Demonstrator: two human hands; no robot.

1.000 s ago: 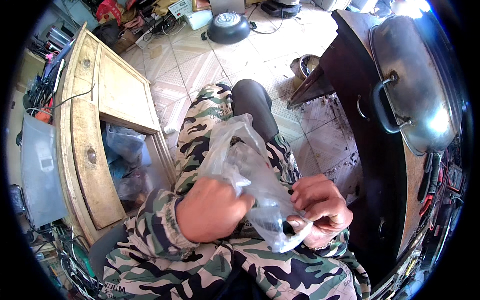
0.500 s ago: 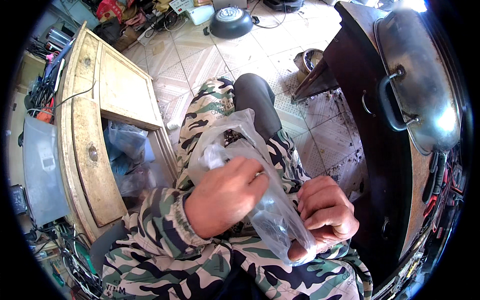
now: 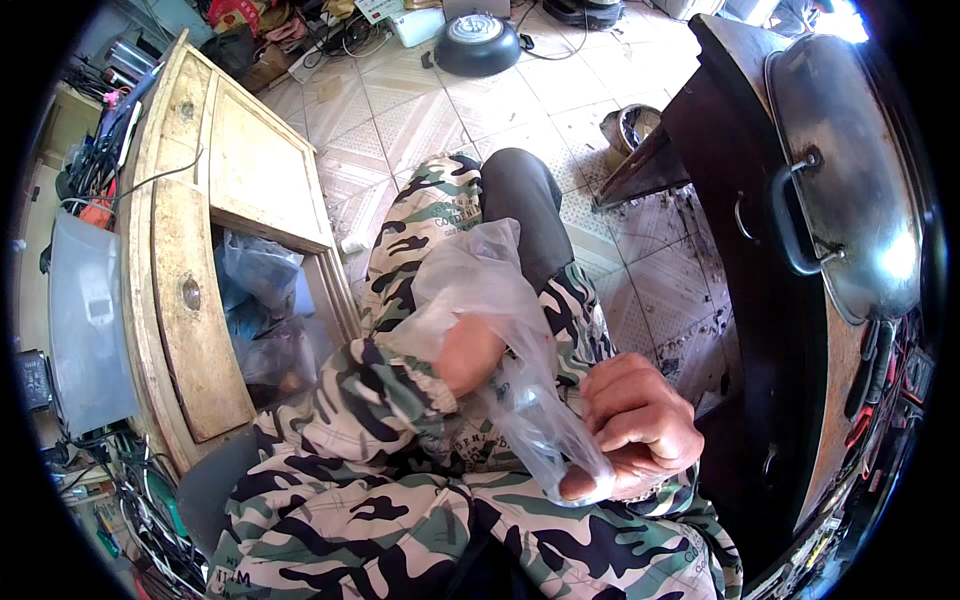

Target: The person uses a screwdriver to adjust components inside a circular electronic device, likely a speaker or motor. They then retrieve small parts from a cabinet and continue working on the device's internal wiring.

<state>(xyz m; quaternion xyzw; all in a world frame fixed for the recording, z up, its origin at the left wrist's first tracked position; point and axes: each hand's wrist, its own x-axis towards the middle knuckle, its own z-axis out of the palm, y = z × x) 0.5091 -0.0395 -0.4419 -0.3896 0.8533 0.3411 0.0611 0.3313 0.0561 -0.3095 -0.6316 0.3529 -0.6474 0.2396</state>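
A clear, cloudy plastic bag (image 3: pixel 478 278) lies stretched over my lap, on camouflage-patterned trousers. My right hand (image 3: pixel 642 425) is closed around its narrow lower end, fingers curled, with the thumb pressed under the film. My left hand (image 3: pixel 468 355) reaches into or beneath the wide upper part of the bag. Film covers its fingers, so their pose and anything they hold are hidden. Folds of the bag run between the two hands.
To the left stands a worn wooden cabinet (image 3: pixel 174 310) with bagged items in its opening. A dark cabinet (image 3: pixel 735 130) on the right carries a large metal lid (image 3: pixel 850 180) with a black handle. A round black pan-like object (image 3: pixel 476 50) and a bin (image 3: pixel 632 130) stand on the tiled floor.
My left hand has gone from gripping outside the bag to behind its film. The bag's upper part now drapes over it. My right hand keeps its hold, shifted slightly left.
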